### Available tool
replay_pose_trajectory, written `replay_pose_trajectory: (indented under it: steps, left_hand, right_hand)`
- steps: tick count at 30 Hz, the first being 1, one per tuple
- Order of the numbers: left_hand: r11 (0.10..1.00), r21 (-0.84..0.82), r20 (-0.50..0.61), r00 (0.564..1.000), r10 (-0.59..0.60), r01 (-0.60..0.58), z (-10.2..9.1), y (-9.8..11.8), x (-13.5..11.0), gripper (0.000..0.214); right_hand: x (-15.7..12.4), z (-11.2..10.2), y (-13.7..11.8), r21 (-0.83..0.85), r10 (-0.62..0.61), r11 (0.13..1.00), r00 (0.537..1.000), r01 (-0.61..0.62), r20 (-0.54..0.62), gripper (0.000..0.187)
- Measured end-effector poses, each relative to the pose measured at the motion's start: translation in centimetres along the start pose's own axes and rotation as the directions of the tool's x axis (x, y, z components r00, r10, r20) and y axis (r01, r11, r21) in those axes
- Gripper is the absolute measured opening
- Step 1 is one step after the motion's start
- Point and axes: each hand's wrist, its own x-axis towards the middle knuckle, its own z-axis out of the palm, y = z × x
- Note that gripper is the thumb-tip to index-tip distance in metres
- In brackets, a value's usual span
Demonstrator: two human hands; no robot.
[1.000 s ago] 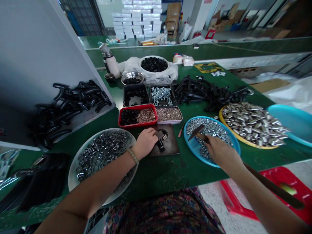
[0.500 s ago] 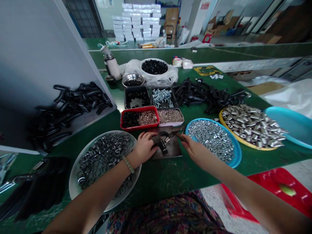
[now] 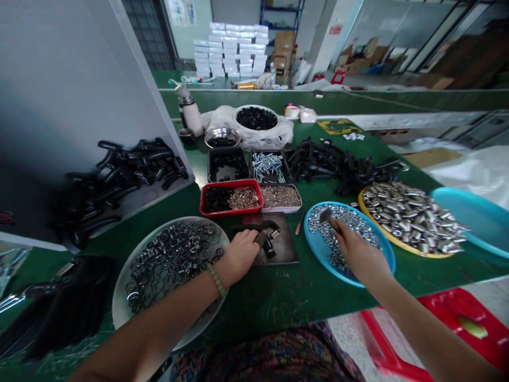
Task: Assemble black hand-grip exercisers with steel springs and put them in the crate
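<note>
My left hand (image 3: 240,254) is closed on a black curved handle part (image 3: 269,248), holding it down against a dark metal plate (image 3: 286,254). A shiny metal fitting (image 3: 274,233) shows on that part, beyond my fingers. My right hand (image 3: 358,252) grips a small hammer (image 3: 326,215) by its handle. The hammer is above a blue basin (image 3: 312,249) of small shiny metal pieces (image 3: 358,218), to the right of the plate. A thin tool with a reddish handle (image 3: 298,228) lies between plate and basin.
Left of the plate stands a wide bowl (image 3: 119,286) of metal rings. Behind are a red tray (image 3: 214,214), a white tray (image 3: 294,208) and a black tray of screws (image 3: 268,167). A yellow-rimmed basin (image 3: 397,247) of metal sleeves and piled black handles (image 3: 318,159) lie right.
My right hand has moved right, from beside the plate to above the blue basin, with the hammer in it. My left hand still holds the black part on the plate.
</note>
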Motion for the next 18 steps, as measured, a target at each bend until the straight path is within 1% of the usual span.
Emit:
replay_pose_trajectory:
  steps: [1,2,3,4,5,6,7,8,9,10,11,12,14,17,18]
  left_hand:
    - [0.997,-0.074,-0.023,1.0,-0.016,0.014,-0.4,0.5,0.3,0.04]
    - [0.984,-0.177,-0.05,0.998,-0.038,0.029,-0.9,1.0,0.6,0.036]
    - [0.954,-0.297,-0.062,0.996,-0.064,0.042,-1.3,1.5,1.0,0.032]
    - [0.909,-0.412,-0.05,0.994,-0.094,0.065,-1.8,2.0,1.3,0.03]
    - [0.863,-0.494,-0.007,0.992,-0.124,0.104,-2.1,2.3,1.6,0.029]
    - [0.839,-0.521,0.056,0.987,-0.148,0.155,-2.3,2.5,1.8,0.03]
    - [0.852,-0.484,0.109,0.98,-0.168,0.2,-2.3,2.6,1.9,0.031]
    - [0.89,-0.391,0.136,0.971,-0.194,0.233,-2.4,2.5,1.9,0.031]
    - [0.934,-0.26,0.139,0.967,-0.215,0.245,-2.4,2.3,1.8,0.029]
    - [0.964,-0.12,0.132,0.967,-0.22,0.236,-2.5,1.9,1.8,0.027]
    - [0.978,0.0,0.122,0.97,-0.209,0.211,-2.8,1.6,2.0,0.026]
    - [0.979,0.087,0.107,0.975,-0.192,0.183,-3.1,1.1,2.5,0.027]
    - [0.973,0.174,0.054,0.985,-0.164,0.152,-4.2,0.3,4.7,0.031]
    - [0.961,0.227,-0.11,0.985,-0.136,0.158,-5.3,-0.7,10.2,0.03]
    - [0.959,0.236,-0.118,0.984,-0.132,0.157,-5.3,-0.9,12.1,0.028]
  right_hand:
    - [0.2,0.4,1.1,-0.08,-0.01,0.997,0.999,0.008,-0.031,0.048]
    - [0.5,0.6,1.7,-0.142,-0.048,0.989,0.996,0.037,-0.076,0.047]
    - [1.0,0.6,1.8,-0.183,-0.104,0.98,0.986,0.079,-0.133,0.045]
    - [1.7,0.3,1.3,-0.201,-0.169,0.971,0.967,0.13,-0.19,0.043]
    - [2.8,0.0,0.3,-0.198,-0.23,0.963,0.944,0.185,-0.237,0.04]
    - [4.1,-0.5,-1.1,-0.177,-0.279,0.955,0.923,0.238,-0.266,0.038]
    - [5.7,-0.9,-2.8,-0.136,-0.329,0.943,0.908,0.303,-0.259,0.036]
    - [7.3,-1.2,-4.7,-0.11,-0.382,0.924,0.898,0.366,-0.217,0.034]
    - [8.9,-1.4,-6.5,-0.115,-0.42,0.907,0.892,0.406,-0.166,0.032]
    - [10.5,-1.4,-8.3,-0.135,-0.452,0.889,0.885,0.437,-0.112,0.03]
    - [11.9,-1.2,-9.8,-0.135,-0.473,0.877,0.877,0.46,-0.087,0.027]
    - [13.0,-1.0,-11.0,-0.137,-0.488,0.868,0.87,0.477,-0.067,0.025]
    - [14.6,-0.4,-12.4,-0.126,-0.509,0.857,0.859,0.499,-0.056,0.023]
    - [15.4,0.1,-12.7,-0.099,-0.525,0.849,0.849,0.519,-0.054,0.022]
    - [15.4,0.2,-12.6,-0.088,-0.526,0.849,0.849,0.521,-0.056,0.021]
